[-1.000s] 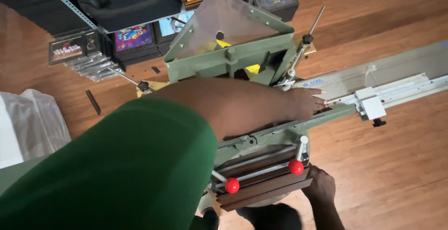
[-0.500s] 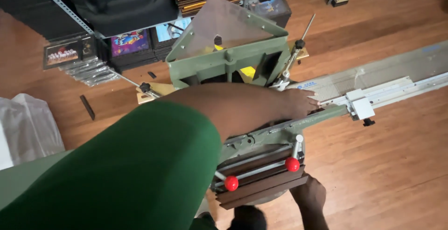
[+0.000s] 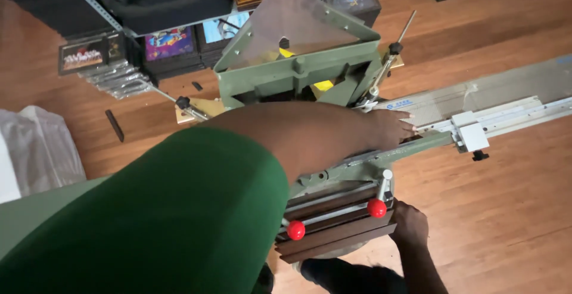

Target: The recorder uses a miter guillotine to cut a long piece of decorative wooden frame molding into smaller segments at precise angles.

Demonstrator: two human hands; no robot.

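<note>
- Green mitre cutter (image 3: pixel 298 73) stands on the wooden floor, centre of view.
- Left hand (image 3: pixel 390 128) lies at its right side, fingers flat on the fence: seemingly positioning; next calls for steady pressure.
- Right hand (image 3: pixel 410 225) curls at its front beside dark moulding strips (image 3: pixel 333 243); grip unclear.

The floor (image 3: pixel 524 210) is brown wood boards. Dark shelves (image 3: pixel 179 37) stand at the back, with colourful picture boxes (image 3: pixel 170 42) in them. A white plastic bag (image 3: pixel 36 151) lies at the left.
</note>
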